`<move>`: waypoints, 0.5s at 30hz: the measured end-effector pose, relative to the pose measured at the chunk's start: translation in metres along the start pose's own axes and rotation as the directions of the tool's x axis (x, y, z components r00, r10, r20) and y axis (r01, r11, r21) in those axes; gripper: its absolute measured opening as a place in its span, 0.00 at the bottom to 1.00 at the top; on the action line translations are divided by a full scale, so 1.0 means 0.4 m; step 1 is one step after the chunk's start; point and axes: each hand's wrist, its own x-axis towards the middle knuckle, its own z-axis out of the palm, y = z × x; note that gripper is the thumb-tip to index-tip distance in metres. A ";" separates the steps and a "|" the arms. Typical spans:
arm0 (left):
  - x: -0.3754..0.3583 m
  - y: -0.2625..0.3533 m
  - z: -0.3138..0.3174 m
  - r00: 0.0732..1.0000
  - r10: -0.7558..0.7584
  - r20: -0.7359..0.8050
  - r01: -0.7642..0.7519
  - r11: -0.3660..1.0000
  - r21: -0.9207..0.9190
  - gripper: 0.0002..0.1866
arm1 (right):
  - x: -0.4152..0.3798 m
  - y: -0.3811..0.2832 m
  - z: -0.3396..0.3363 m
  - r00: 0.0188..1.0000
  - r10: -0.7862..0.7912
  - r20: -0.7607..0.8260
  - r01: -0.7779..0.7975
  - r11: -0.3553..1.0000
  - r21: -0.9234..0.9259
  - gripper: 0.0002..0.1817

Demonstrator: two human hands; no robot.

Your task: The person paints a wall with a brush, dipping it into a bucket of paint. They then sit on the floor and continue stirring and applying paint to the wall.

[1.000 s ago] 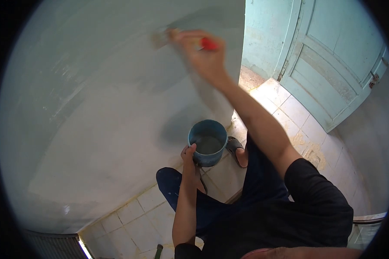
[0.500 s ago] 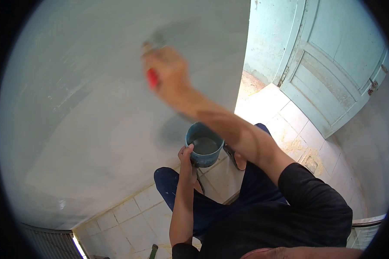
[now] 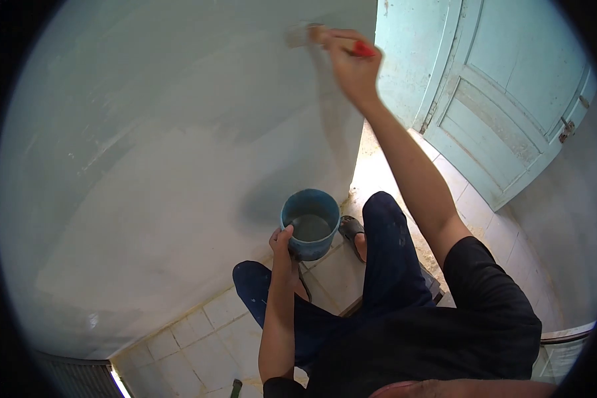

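My right hand (image 3: 355,69) is closed around the handle of a paintbrush (image 3: 300,34), whose red handle end pokes out beside my fingers. The pale bristles, slightly blurred, are against the upper part of the grey wall (image 3: 179,179), close to its right edge. My left hand (image 3: 282,239) grips the left rim of a blue bucket (image 3: 310,251), thumb over the edge. Greyish liquid (image 3: 310,227) lies in the bucket, which I hold between my knees, close to the wall. Darker, wet-looking grey covers the wall's upper part; below it the surface is paler.
A light blue door (image 3: 504,113) stands open at the right, beyond the wall's edge. White floor tiles (image 3: 225,338) run along the wall's foot, with yellowish debris on the right. A green bottle-like neck (image 3: 236,388) shows at the bottom. My sandalled foot (image 3: 355,235) is beside the bucket.
My right hand has swept the brush up and to the right across the wall, towards its edge. My left hand and the bucket have hardly moved.
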 end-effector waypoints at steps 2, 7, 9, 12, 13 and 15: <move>0.017 -0.015 -0.026 0.999 -0.009 0.044 0.011 0.999 -0.037 0.57 | 0.021 0.063 -0.063 0.987 0.101 -0.124 -0.114 0.989 -0.098 0.06; 0.012 -0.007 -0.021 1.000 0.010 -0.022 -0.011 0.999 -0.039 0.59 | -0.010 0.063 -0.089 0.931 -0.179 -0.319 0.064 0.938 -0.342 0.07; 0.018 -0.013 -0.032 1.000 0.019 -0.021 -0.020 0.998 -0.061 0.60 | -0.077 0.044 -0.019 0.954 -0.172 -0.246 0.095 0.950 -0.297 0.01; 0.031 -0.018 -0.040 1.000 -0.013 -0.007 0.013 0.998 -0.054 0.60 | -0.202 -0.063 0.156 0.943 -0.332 -0.016 0.317 0.913 -0.257 0.07; 0.025 -0.013 -0.029 0.999 -0.005 -0.033 0.004 0.999 -0.042 0.60 | -0.246 -0.106 0.213 0.920 -0.387 0.059 0.390 0.889 -0.240 0.10; 0.022 -0.010 -0.024 0.998 0.007 -0.064 -0.009 1.000 -0.027 0.60 | -0.327 -0.190 0.302 0.919 -0.362 0.158 0.378 0.922 -0.085 0.11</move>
